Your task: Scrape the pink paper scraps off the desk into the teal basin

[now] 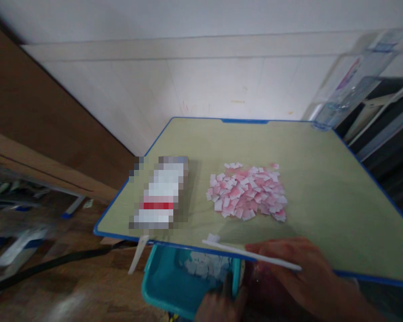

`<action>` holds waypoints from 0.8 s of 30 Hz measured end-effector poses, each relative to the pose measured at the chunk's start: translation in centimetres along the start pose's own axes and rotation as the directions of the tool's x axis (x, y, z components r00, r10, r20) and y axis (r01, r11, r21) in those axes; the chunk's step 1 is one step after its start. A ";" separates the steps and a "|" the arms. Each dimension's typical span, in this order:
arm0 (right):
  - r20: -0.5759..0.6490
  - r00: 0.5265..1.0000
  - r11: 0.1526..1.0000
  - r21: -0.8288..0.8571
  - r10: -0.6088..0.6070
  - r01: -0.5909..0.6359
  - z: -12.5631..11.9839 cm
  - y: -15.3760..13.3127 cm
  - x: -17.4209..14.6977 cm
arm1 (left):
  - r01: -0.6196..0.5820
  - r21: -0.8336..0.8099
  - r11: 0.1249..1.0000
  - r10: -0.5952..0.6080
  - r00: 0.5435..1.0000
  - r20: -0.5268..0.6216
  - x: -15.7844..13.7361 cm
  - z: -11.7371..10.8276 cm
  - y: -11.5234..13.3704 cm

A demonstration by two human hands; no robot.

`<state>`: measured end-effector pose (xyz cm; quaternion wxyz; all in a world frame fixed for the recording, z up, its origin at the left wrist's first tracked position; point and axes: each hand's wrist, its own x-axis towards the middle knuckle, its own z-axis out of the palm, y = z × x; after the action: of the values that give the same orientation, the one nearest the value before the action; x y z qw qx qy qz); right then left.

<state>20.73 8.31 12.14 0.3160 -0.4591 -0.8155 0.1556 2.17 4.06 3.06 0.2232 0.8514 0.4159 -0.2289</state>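
My right hand (298,273) is closed around a thin white strip (248,254) at the table's near edge. One small piece of paper (213,238) lies beside the strip's left end. Below the edge, my left hand (221,306) grips the near right rim of a teal plastic basin (154,286). Inside the basin lie several small white paper pieces (204,266). A spread heap of small pink and white paper pieces (248,192) rests on the middle of the table, beyond my right hand.
The pale yellow-green folding table (201,143) has a blue edge and stands against a white wall (204,85). A pixelated long white item with a red band (161,192) lies at its left. A clear plastic bottle (339,103) stands at the back right corner. Wooden furniture (53,107) rises at the left.
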 end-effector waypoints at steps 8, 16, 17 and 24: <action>-0.332 0.919 0.970 -0.037 0.214 -0.239 2.0 -1.9 0.3 | 0.003 -0.054 0.999 -0.007 0.996 -0.084 0.1 0.6 0.2; -0.300 0.952 0.981 -0.161 0.058 -0.110 2.3 -2.2 0.6 | -0.012 -0.077 0.997 0.003 0.993 -0.116 -0.1 1.1 0.3; -0.296 0.952 0.978 -0.163 0.076 -0.129 2.2 -2.1 0.5 | -0.013 -0.071 0.997 0.004 0.992 -0.124 -0.1 1.2 0.3; -0.246 0.965 0.971 -0.190 0.094 -0.143 2.1 -1.7 -0.4 | 0.012 -0.045 0.999 -0.021 0.980 -0.196 -0.2 1.3 0.3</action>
<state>18.43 7.16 11.35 0.3513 -0.5526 -0.7550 0.0334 2.07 3.02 2.15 0.1975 0.8613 0.4478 -0.1366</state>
